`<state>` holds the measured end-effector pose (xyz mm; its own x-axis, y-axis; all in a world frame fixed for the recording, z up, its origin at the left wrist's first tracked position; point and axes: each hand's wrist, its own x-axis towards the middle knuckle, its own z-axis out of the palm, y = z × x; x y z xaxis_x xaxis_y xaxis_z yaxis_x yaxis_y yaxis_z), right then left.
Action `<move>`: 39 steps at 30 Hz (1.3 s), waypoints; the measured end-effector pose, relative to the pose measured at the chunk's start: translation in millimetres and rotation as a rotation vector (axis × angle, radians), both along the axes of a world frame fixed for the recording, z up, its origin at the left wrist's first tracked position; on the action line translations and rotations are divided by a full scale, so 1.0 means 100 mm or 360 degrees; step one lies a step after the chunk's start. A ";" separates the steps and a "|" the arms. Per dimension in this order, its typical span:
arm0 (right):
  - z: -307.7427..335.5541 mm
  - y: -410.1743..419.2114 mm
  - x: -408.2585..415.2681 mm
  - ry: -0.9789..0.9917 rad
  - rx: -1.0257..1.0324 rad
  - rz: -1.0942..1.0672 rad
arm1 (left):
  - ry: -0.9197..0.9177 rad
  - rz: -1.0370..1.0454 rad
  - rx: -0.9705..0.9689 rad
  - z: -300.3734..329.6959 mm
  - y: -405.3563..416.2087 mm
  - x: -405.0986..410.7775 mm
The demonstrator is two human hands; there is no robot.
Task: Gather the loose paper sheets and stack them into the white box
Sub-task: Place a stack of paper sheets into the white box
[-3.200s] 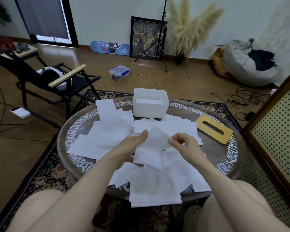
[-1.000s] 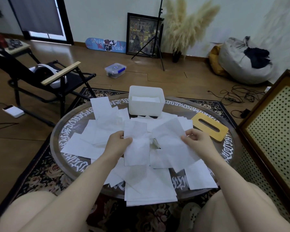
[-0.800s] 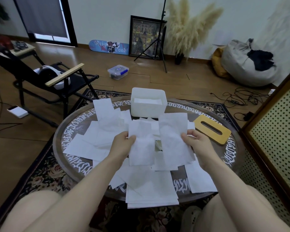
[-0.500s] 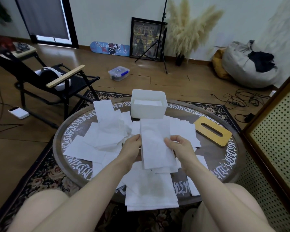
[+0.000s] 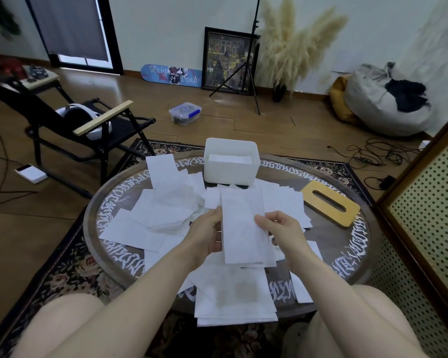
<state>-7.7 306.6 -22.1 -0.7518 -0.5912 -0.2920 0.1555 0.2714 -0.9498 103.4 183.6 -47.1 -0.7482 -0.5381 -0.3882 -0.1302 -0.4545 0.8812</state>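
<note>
Left hand (image 5: 207, 233) and right hand (image 5: 282, 229) each pinch one edge of a small stack of white paper sheets (image 5: 243, 228), held above centre of round dark wooden table (image 5: 347, 244). Open white plastic box (image 5: 230, 167) at far edge, w/ sheets inside. Loose white sheets (image 5: 163, 213) cover table left and near.

Two separately held sheets now merged into one held stack (image 5: 243, 226); left hand (image 5: 207, 235) and right hand (image 5: 282, 229) closed inward, pinching its opposite long edges
</note>
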 end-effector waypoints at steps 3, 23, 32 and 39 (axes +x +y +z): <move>0.00 -0.01 0.01 0.0006 0.0020 -0.0001 | 0.0013 0.0000 0.0068 0.01 0.00 -0.02; 0.06 0.11 -0.04 -0.0057 0.0155 0.0290 | -0.0007 -0.0041 -0.0309 -0.04 -0.01 0.03; -0.07 0.19 -0.19 0.0062 0.0054 0.0207 | -0.0064 -0.0128 -0.0454 -0.03 0.03 0.01; -0.20 0.45 -0.54 0.0396 0.0162 0.0014 | -0.0075 -0.0046 -0.0479 -0.03 0.03 0.03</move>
